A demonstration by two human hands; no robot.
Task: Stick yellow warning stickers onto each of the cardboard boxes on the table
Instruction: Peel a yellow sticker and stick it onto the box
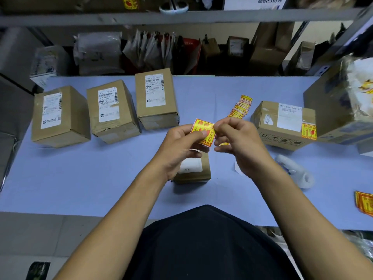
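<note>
A yellow warning sticker (201, 128) with red print is held above the blue table (80, 174). My left hand (179, 146) pinches its lower edge and my right hand (240, 142) pinches its right edge. Below my hands a small cardboard box (194, 168) with a white label stands on the table. Three cardboard boxes stand in a row at the left: left box (60, 118), middle box (113, 112), right box (155, 98). Another box (282, 124) to the right carries a yellow sticker on its corner. A strip of yellow stickers (241, 107) lies behind my right hand.
A white glove-like object (294, 170) lies right of my right arm. More yellow stickers (364, 203) lie at the table's right edge. A large box (341, 104) with plastic wrap stands far right. Shelves with parcels (141, 51) run behind the table.
</note>
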